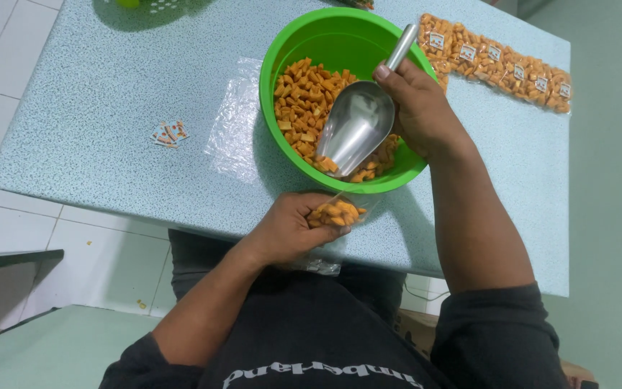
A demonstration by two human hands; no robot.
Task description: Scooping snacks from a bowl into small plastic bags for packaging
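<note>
Scoop [358, 126], metal, sits at centre top of frame inside the green bowl [289, 43], tip down in the orange snacks [304, 97]. We see the right hand [415, 108] wrapped around its handle. Left hand [289, 227], lower centre, pinches a small clear bag [336, 214] partly filled with snacks, just below the bowl rim. Speckled surface [109, 108] carries flat clear bags [235, 122] left of the bowl, small labels [169, 134] further left, and a row of filled packs [498, 65] upper right.
</note>
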